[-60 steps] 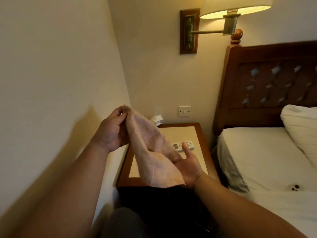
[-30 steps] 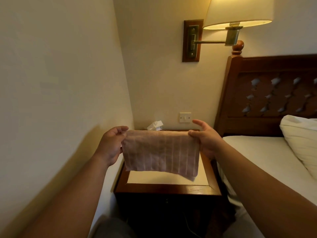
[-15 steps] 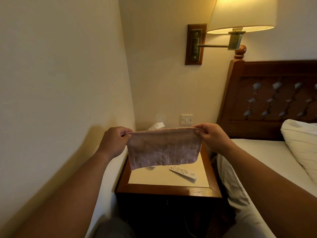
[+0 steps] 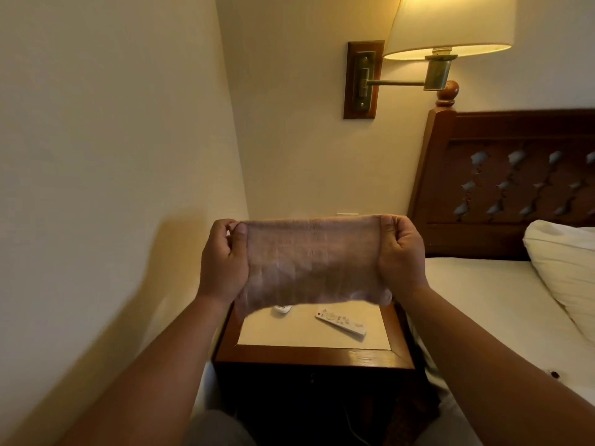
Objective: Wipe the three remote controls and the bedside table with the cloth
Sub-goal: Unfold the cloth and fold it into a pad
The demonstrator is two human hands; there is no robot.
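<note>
Standing between the white-sheeted bed [image 4: 489, 304] and the cream side wall, the dark wooden bedside worktop with its pale inset panel [image 4: 309, 357] is waiting below the hands, and nothing in view is suggesting that wiping is under way yet: judging by how things lie, the whole job of cleaning it and the three remotes is still ahead. Hanging above the worktop and clear of it, the thin pinkish-brown ribbed cloth [image 4: 310, 262] is being stretched flat like a small banner, its long axis running left to right across the view and its loose lower edge drooping toward the panel. The left hand [image 4: 222, 259] is pinching the cloth's upper left corner between thumb and curled fingers, and the right hand [image 4: 401, 252] is gripping the upper right corner the same way, so both are closed on fabric rather than spread. On the panel, the slim white remote control with coloured buttons [image 4: 340, 322] is lying flat, its length angling from back-left to front-right. A second small white remote end [image 4: 282, 309] is peeking out beneath the cloth's hem, its direction unclear; a third is not showing, probably because the cloth is hiding it.
</note>
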